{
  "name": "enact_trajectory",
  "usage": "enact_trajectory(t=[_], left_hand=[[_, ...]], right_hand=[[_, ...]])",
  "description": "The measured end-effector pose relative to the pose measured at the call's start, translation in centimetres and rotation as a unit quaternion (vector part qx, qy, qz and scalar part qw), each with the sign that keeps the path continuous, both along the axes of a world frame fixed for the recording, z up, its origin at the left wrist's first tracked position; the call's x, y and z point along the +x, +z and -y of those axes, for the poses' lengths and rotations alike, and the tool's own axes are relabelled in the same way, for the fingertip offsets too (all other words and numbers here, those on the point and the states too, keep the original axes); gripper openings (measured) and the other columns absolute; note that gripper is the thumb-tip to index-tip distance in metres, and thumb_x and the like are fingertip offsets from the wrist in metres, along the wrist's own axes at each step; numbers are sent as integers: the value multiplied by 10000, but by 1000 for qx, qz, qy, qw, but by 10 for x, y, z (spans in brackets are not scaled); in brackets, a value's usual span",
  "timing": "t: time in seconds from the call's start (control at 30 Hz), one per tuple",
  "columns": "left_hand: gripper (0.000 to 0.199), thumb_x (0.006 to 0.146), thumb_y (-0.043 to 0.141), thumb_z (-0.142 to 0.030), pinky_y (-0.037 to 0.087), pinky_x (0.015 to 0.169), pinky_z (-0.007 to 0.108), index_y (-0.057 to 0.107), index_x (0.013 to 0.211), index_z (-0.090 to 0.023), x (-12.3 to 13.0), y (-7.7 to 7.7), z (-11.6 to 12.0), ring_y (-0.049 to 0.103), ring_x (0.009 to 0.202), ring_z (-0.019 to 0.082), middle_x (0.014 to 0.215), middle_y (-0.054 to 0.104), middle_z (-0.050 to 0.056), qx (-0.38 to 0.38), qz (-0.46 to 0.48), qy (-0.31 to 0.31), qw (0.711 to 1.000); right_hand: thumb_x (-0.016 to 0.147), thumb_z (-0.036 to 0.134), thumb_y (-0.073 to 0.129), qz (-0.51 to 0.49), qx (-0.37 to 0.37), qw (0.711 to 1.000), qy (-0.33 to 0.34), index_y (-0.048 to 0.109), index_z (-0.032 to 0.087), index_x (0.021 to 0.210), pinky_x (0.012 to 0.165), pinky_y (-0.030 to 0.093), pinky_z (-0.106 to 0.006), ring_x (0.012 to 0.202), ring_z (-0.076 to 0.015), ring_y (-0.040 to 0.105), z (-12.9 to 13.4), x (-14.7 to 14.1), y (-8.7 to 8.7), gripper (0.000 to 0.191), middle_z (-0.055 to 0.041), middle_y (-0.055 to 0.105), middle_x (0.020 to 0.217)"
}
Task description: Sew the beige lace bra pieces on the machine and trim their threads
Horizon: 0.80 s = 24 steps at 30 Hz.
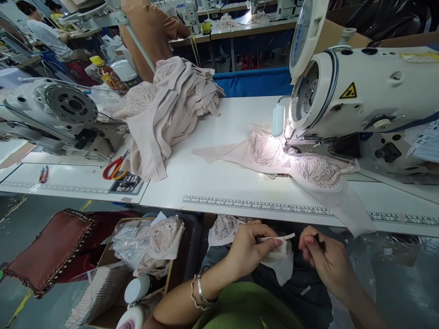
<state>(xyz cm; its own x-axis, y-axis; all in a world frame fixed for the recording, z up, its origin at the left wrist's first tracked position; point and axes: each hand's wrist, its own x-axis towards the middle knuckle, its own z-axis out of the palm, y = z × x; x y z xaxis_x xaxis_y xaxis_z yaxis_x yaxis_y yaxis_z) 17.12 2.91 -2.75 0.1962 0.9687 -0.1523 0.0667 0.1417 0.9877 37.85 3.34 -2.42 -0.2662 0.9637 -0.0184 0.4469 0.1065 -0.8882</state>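
Beyond green top [245,308], left hand [250,249] pinches pale strip [287,236].

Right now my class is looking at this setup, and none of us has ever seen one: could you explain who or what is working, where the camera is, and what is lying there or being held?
No robot here: a person works with two bare hands, seen by one head-worn camera looking forward and down.

The left hand pinches a narrow pale strip over a lace-cupped bra in the lap. The right hand is curled nearby; something dark shows at its fingers, too unclear to name.

On the white worktable, another lace-cupped bra lies under the lit needle area of the right-hand sewing machine. Leftward are a pile of pale garments, scissors and a second sewing machine. A ruler scale runs along the front edge.
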Motion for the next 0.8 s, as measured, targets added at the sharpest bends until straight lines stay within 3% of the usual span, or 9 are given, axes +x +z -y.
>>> enact_trajectory(t=[0.07,0.13,0.23,0.3,0.5,0.8], left_hand=[[232,856,729,-372,440,649,250,798,764,-171,-1,1,0,608,713,178,720,725,57,-16,29,1,999],[230,851,725,-365,442,650,247,794,767,-162,-2,2,-1,615,712,176,731,725,61,-22,35,2,999],[236,857,714,-362,444,660,245,785,757,-160,-2,3,-2,617,723,176,729,719,62,-12,30,0,999],[236,861,707,-362,446,669,246,781,756,-163,-3,4,-3,616,731,176,728,720,60,-1,25,0,1000],[230,830,724,-375,442,639,244,788,771,-163,-4,2,-3,618,716,174,748,727,63,-24,14,21,999],[132,812,743,-292,489,664,248,807,758,-190,-1,-1,-3,657,727,186,739,752,42,-42,6,21,999]], right_hand=[[999,611,437,-12,-41,999,15,528,237,756,462,334,-255,473,-122,382,4,2,-9,455,45,423,582],[999,631,410,-48,-81,995,44,569,229,806,503,379,-256,539,-134,441,6,1,-14,473,21,473,659],[1024,569,405,-99,-133,985,48,627,218,884,577,430,-257,632,-151,512,7,-6,-13,437,2,512,702],[1013,560,448,-124,-151,980,47,627,222,958,542,409,-245,585,-137,484,7,-12,-10,387,20,504,664],[983,589,496,-136,-133,982,6,579,227,923,465,357,-230,493,-109,411,7,-18,-9,376,36,518,640],[927,587,577,-70,-84,993,-51,624,224,887,551,440,-248,599,-150,519,9,-24,-2,368,17,539,673]])
